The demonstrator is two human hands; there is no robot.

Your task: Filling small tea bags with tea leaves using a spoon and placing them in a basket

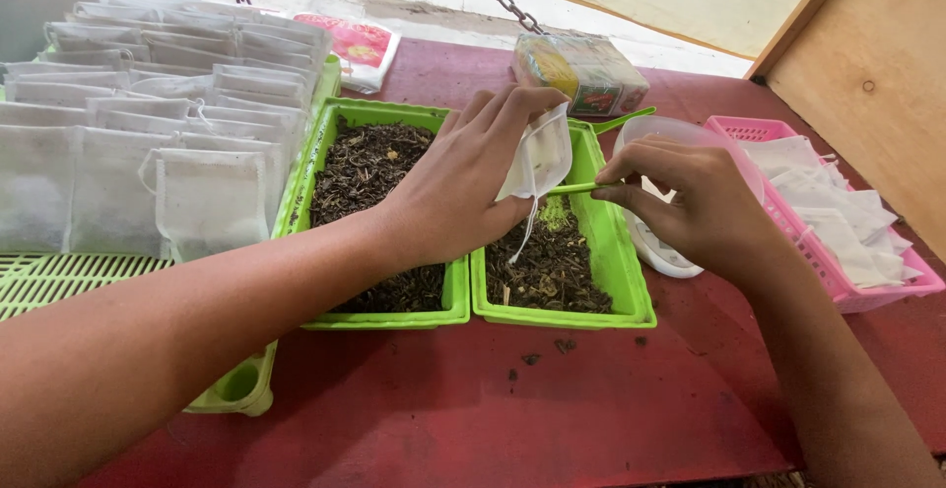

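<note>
A white mesh sachet (537, 158) is pinched by the left hand (463, 187) above the green tray (631, 296); a green scoop (581, 188) is gripped by the right hand (690, 202). Leaves could be spilled if the sachet mouth is missed.

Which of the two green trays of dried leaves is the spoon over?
The right green tray; the right hand holds the green spoon above it, not the left tray.

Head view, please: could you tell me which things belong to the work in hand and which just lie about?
In use: left hand holding white bag; right hand with green spoon; green trays of dried leaves.
Lying about: wrapped packet, clear lid.
</note>
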